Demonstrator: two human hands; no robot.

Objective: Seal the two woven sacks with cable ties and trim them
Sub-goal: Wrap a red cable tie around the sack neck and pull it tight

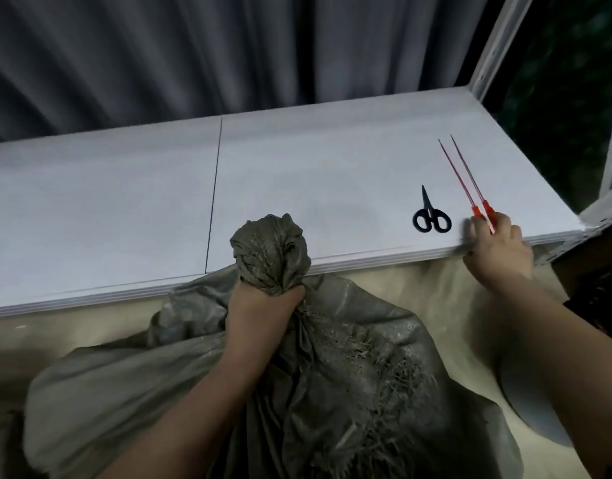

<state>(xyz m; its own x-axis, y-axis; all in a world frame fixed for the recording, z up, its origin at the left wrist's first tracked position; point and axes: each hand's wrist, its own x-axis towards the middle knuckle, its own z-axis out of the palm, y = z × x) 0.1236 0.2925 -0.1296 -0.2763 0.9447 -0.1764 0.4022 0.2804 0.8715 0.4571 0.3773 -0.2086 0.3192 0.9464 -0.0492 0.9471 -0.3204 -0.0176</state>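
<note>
A grey-green woven sack stands on the floor in front of a white table. My left hand grips its gathered neck, and the bunched top sticks up above my fist against the table's front edge. Two red cable ties lie side by side on the table at the right. My right hand is at the table's edge with its fingers on the head ends of the ties; the hand is blurred. Small black scissors lie just left of the ties.
A grey curtain hangs behind the table. A white metal frame post rises at the table's back right corner. The floor under the sack is pale beige. A seam runs across the tabletop.
</note>
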